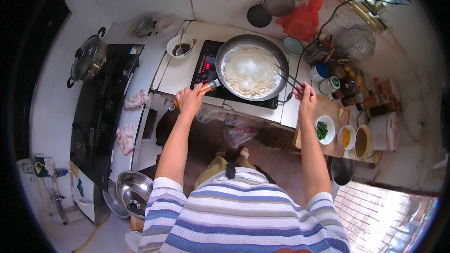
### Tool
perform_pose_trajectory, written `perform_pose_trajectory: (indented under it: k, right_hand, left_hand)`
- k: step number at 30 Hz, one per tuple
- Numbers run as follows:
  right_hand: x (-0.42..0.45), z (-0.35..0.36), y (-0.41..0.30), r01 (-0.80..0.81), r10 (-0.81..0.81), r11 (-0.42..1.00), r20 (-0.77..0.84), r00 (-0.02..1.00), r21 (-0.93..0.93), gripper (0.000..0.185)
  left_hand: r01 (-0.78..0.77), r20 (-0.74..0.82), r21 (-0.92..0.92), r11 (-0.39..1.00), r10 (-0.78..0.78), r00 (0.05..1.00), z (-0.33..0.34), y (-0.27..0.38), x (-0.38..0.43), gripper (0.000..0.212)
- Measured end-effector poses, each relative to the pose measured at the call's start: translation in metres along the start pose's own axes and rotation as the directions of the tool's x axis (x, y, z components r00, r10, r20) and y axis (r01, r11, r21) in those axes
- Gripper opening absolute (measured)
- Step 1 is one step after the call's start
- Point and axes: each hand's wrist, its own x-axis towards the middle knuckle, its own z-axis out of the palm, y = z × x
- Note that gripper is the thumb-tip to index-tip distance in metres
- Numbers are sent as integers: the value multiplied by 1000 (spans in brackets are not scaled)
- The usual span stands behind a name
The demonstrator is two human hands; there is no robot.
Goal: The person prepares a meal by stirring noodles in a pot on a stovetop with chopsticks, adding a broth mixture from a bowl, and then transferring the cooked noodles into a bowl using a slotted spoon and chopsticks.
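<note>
My left hand (189,100) grips the wooden handle of a large frying pan (225,44), which stands on a black induction cooktop (206,59) with a lit red display. Noodles (258,88) lie in pale, foamy liquid in the pan. In my right hand (307,100) is a pair of dark chopsticks (287,77), their tips at the pan's right inner side. Nearby on the right, a white bowl of chopped greens (325,130) and a smaller bowl with orange pieces (346,137) sit on a wooden board (337,110). A white bowl of dark sauce with a spoon (180,46) is left of the cooktop.
Jars and bottles (346,88) crowd the right rear. A red plastic bag (302,19) and a black ladle (259,15) hang on the wall. At the left, a lidded pot (89,58) stands on a black gas stove (102,112); two cloths (136,99) lie beside it. Metal basins (133,189) are lower left.
</note>
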Motion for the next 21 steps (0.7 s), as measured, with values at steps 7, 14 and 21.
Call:
perform_pose_trajectory:
  k: [7,14,21]
  right_hand:
    - [73,44,46,-161,167,984,-100,981,71,28]
    - [83,109,71,-227,214,972,171,962,61,35]
    - [75,97,-7,-253,338,928,333,880,-274,31]
  left_hand:
    - [-3,-45,-8,1000,3,999,1,0,1,34]
    - [-4,-57,-16,1000,4,998,1,0,0,35]
    - [0,-77,-48,999,-4,997,3,-1,0,33]
